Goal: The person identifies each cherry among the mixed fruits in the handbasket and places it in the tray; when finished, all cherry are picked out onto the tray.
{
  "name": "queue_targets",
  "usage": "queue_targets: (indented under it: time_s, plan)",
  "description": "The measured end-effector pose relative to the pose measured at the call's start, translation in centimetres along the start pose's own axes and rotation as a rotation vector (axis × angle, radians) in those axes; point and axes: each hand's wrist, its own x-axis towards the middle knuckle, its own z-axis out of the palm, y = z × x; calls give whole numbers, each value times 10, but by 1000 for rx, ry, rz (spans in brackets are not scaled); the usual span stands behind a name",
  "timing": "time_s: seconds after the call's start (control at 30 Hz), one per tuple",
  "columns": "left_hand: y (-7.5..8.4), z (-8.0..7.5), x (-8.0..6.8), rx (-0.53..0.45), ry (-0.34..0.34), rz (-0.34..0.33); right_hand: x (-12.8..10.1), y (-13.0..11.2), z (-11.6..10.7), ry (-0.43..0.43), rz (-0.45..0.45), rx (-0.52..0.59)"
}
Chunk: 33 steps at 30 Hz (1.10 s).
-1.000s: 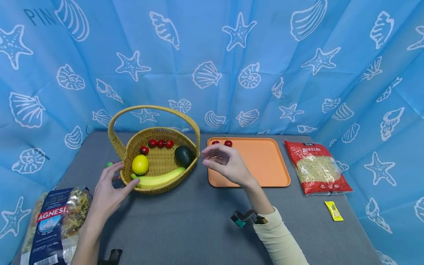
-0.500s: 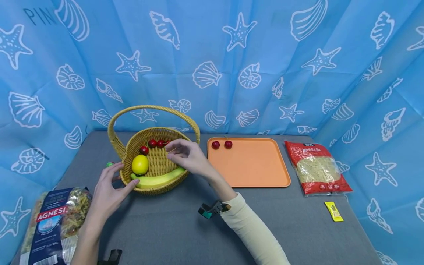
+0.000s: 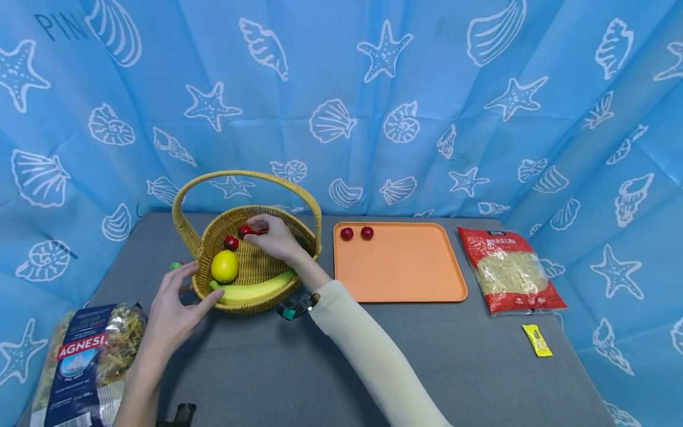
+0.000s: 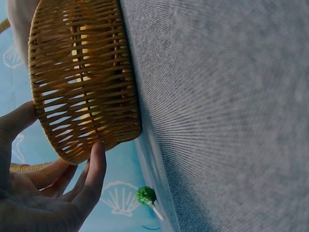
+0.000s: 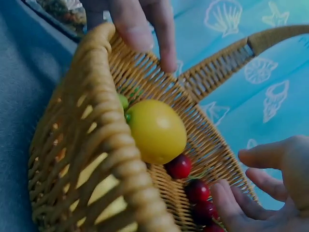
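Observation:
My left hand grips the left side of a wicker basket, its thumb over the front rim; the left wrist view shows the fingers against the woven wall. Inside lie a yellow lemon, a banana along the front and several red cherries towards the back. A dark avocado at the right is mostly hidden by my right hand. That hand reaches into the basket over the cherries, fingers apart; in the right wrist view its fingertips come right beside a cherry without closing round it.
The basket's tall handle arches over it. An orange tray with two cherries stands to the right, beside a red pasta bag and a yellow packet. An Agnesi pasta bag lies front left; a green-headed lollipop is behind the basket.
My right hand has moved left from beside the tray, across the avocado, to above the cherries in the basket. The left hand and basket have stayed in place.

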Motion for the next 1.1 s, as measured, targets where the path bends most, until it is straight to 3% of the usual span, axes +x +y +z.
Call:
queue_targets:
  time_s: [0.17, 0.67, 0.9, 1.1]
  plan:
    - [1, 1, -1, 3, 5, -3, 11, 5, 12, 42, 72, -31]
    - [2, 1, -2, 8, 22, 0, 14, 11, 27, 26, 161, -58]
    - [1, 0, -2, 8, 9, -2, 6, 8, 27, 80, 101, 8]
    - [2, -1, -2, 8, 0, -4, -13, 1, 20, 27, 40, 83]
